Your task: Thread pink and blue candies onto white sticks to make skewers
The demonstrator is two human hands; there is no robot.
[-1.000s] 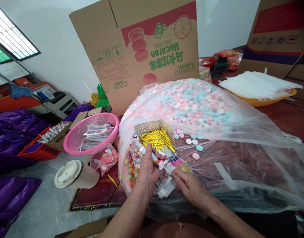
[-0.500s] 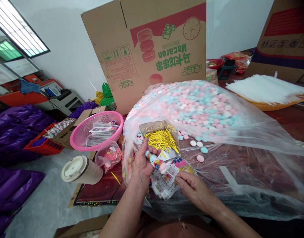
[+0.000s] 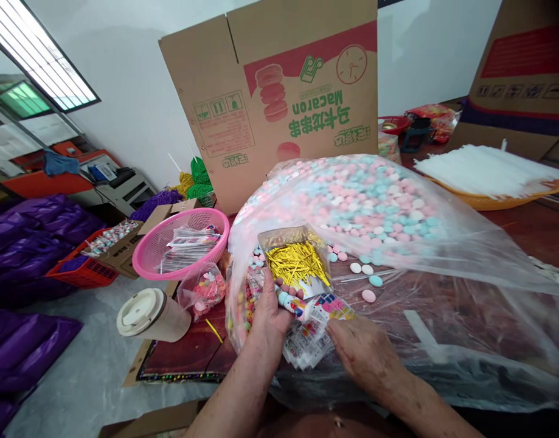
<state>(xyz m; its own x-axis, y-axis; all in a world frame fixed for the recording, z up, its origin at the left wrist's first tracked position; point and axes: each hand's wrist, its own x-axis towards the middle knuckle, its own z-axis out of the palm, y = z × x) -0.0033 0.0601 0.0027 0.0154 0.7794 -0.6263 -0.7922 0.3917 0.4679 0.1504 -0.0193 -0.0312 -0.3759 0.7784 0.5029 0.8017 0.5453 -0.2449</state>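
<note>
My left hand (image 3: pixel 266 310) is closed round a short stick of stacked pastel candies (image 3: pixel 292 300), held just below a packet of gold twist ties (image 3: pixel 297 263). My right hand (image 3: pixel 362 351) rests with bent fingers on a pile of small printed clear sleeves (image 3: pixel 312 331), pinching at the top one. Both hands work over a big clear plastic bag (image 3: pixel 443 255) full of pink, blue and white candies (image 3: pixel 356 201). A few loose candies (image 3: pixel 368 286) lie on the plastic beyond my hands.
A pink basket (image 3: pixel 181 243) of printed sleeves stands at the left, a lidded cup (image 3: pixel 151 316) lying near it. A Macaron cardboard box (image 3: pixel 279 97) stands behind. White sticks fill an orange tray (image 3: pixel 489 176) at the right. Purple bags (image 3: pixel 28 243) and a red crate lie on the floor.
My left hand has brought the candy stick down toward the printed sleeves. My right hand has shifted slightly on the pile. The camera has tilted a little.
</note>
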